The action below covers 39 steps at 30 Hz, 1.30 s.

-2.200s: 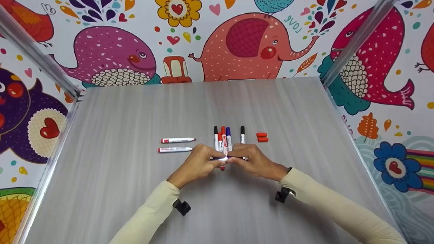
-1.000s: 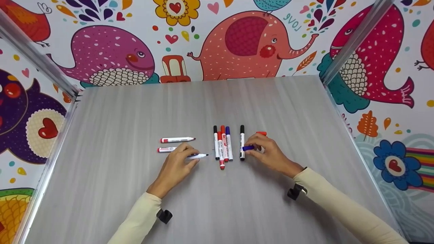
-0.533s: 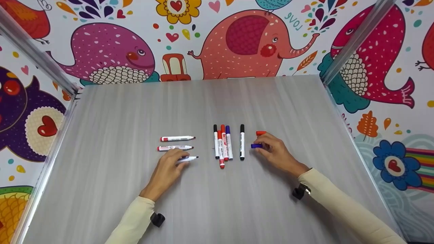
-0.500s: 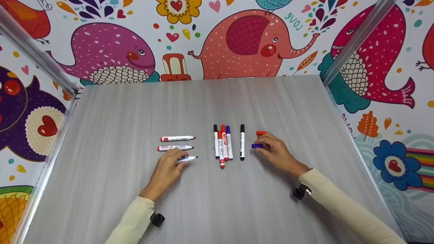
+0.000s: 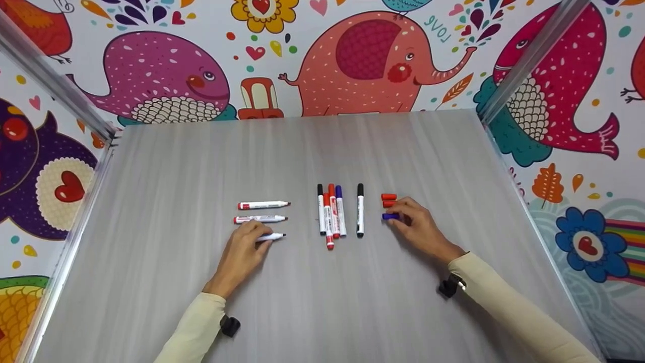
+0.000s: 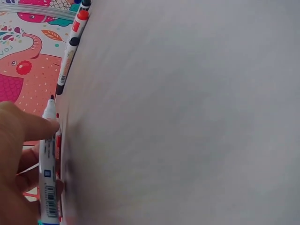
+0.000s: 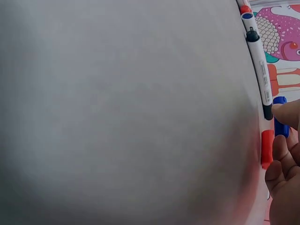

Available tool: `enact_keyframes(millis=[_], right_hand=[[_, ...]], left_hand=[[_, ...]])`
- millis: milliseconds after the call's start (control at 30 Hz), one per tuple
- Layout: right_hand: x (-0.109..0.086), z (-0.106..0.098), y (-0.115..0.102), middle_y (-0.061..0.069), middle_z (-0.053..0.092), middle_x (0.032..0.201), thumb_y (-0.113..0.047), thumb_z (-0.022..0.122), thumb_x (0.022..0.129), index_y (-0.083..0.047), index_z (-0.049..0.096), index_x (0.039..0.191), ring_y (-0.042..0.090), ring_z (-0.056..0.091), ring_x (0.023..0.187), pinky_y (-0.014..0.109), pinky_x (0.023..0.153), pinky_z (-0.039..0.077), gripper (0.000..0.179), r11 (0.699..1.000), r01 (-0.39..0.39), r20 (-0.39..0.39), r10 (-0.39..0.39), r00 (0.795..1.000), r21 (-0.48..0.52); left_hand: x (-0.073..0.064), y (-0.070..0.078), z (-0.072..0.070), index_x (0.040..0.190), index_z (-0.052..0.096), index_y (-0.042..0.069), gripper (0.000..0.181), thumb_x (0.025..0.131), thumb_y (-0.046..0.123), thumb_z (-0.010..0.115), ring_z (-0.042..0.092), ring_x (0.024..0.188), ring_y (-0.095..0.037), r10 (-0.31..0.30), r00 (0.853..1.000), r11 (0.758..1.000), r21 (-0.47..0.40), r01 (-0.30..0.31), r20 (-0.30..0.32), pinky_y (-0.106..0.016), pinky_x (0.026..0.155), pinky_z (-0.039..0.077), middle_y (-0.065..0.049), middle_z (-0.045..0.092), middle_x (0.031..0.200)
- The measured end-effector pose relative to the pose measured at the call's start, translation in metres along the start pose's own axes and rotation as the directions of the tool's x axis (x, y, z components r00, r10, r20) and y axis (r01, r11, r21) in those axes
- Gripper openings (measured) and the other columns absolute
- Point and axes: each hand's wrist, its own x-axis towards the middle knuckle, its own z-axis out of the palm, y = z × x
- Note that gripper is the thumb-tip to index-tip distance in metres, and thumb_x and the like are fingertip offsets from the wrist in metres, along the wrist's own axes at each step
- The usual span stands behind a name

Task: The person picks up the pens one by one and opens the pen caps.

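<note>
My left hand pinches an uncapped blue marker, its dark tip facing right, just below two uncapped red markers lying on the table. In the left wrist view, thumb and fingers grip the white barrel of this marker. On the other side, my right hand holds a blue cap between thumb and fingers, close below two red caps. The right wrist view shows the blue cap upright at the thumb tip, with a red cap beside it.
Several capped markers, black, red and blue, lie side by side in the middle of the grey table. A single black marker lies to their right. A patterned wall borders the table's far edge.
Both hands were together on the blue marker. They have parted: the left hand carried the uncapped marker left below the red ones, the right hand carried the blue cap right to the red caps.
</note>
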Motion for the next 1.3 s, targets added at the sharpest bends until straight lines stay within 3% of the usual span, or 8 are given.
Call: enact_keyframes(millis=[267,700,967,1300], right_hand=[[-0.001,-0.002,0.006,0.012,0.071,0.113,0.014,0.083,0.089,-0.002,0.082,0.11,0.028,0.064,0.093,0.017,0.079,0.049,0.026,0.998,-0.053,-0.024,0.052,0.998,-0.02],[0.002,-0.004,0.012,0.014,0.067,0.112,0.014,0.082,0.091,0.001,0.081,0.11,0.021,0.061,0.092,0.015,0.079,0.049,0.023,0.993,-0.118,-0.04,0.118,0.992,-0.018],[0.003,-0.001,0.015,0.014,0.066,0.114,0.015,0.082,0.09,-0.001,0.083,0.111,0.026,0.062,0.094,0.015,0.079,0.048,0.026,0.993,-0.119,-0.074,0.118,0.99,-0.016],[0.003,0.004,0.017,0.013,0.065,0.113,0.016,0.083,0.088,-0.001,0.082,0.11,0.023,0.061,0.094,0.016,0.078,0.048,0.028,0.989,-0.142,-0.089,0.138,0.986,-0.036]], left_hand=[[0.001,-0.005,0.001,0.104,0.081,0.005,0.021,0.087,-0.004,0.09,0.065,0.098,-0.026,0.025,1.0,0.999,0.041,-0.025,0.001,-0.05,0.087,0.052,-0.006,0.071,0.103],[0.005,-0.014,0.006,0.102,0.081,0.006,0.024,0.083,-0.003,0.092,0.063,0.098,-0.028,0.115,0.992,0.99,0.094,-0.109,-0.052,-0.05,0.083,0.047,-0.005,0.072,0.102],[0.009,-0.014,0.007,0.104,0.082,0.005,0.023,0.084,-0.002,0.092,0.062,0.102,-0.031,0.117,0.991,0.988,0.106,-0.11,-0.059,-0.054,0.086,0.048,-0.007,0.072,0.103],[0.013,-0.017,0.01,0.102,0.079,0.004,0.025,0.082,-0.002,0.093,0.062,0.105,-0.032,0.107,0.99,0.991,0.096,-0.098,-0.091,-0.055,0.085,0.046,-0.007,0.075,0.101]])
